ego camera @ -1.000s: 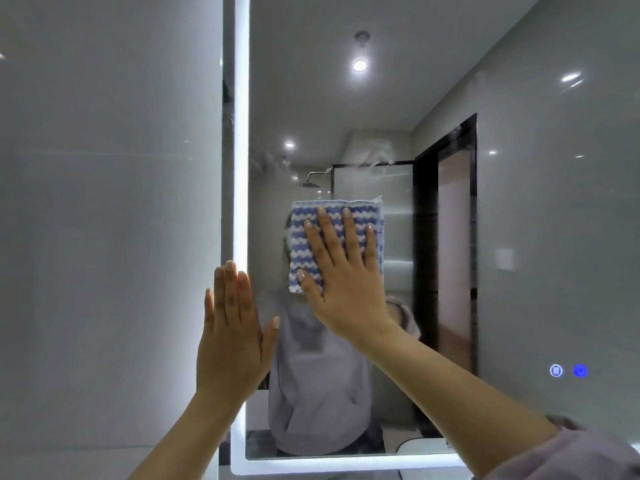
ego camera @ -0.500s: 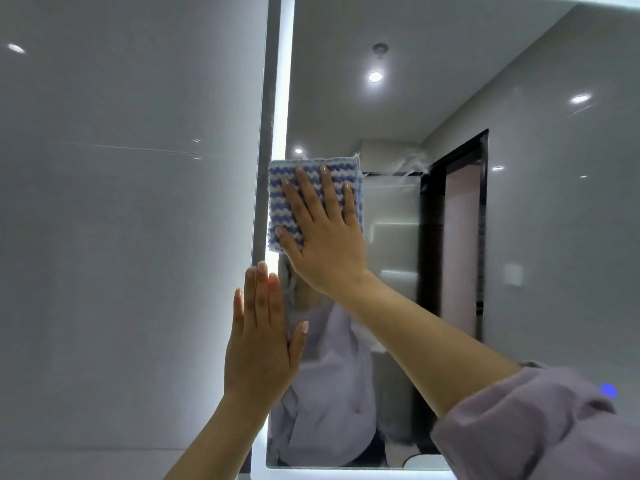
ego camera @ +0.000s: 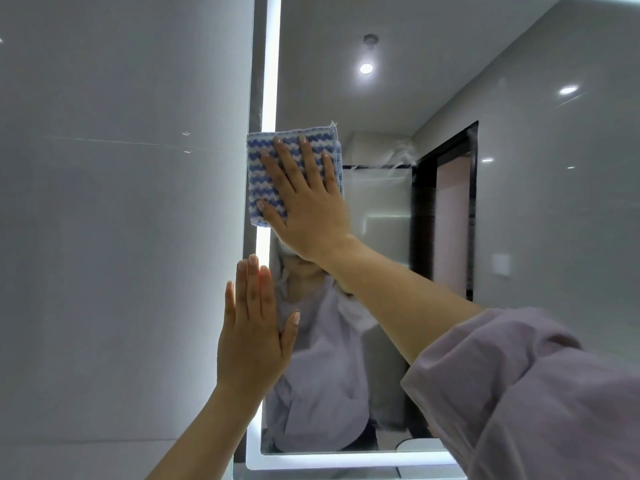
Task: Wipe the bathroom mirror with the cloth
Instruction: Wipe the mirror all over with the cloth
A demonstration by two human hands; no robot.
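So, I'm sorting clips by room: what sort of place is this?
Most likely a bathroom: a mirror with a lit edge, glossy wall tiles beside it, and what looks like a glass shower screen reflected in it.

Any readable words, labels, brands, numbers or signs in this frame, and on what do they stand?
None: no text can be read anywhere.
The cloth shows only blue and white wavy stripes.
The mirror and the pale plate reflected in it bear no visible writing.
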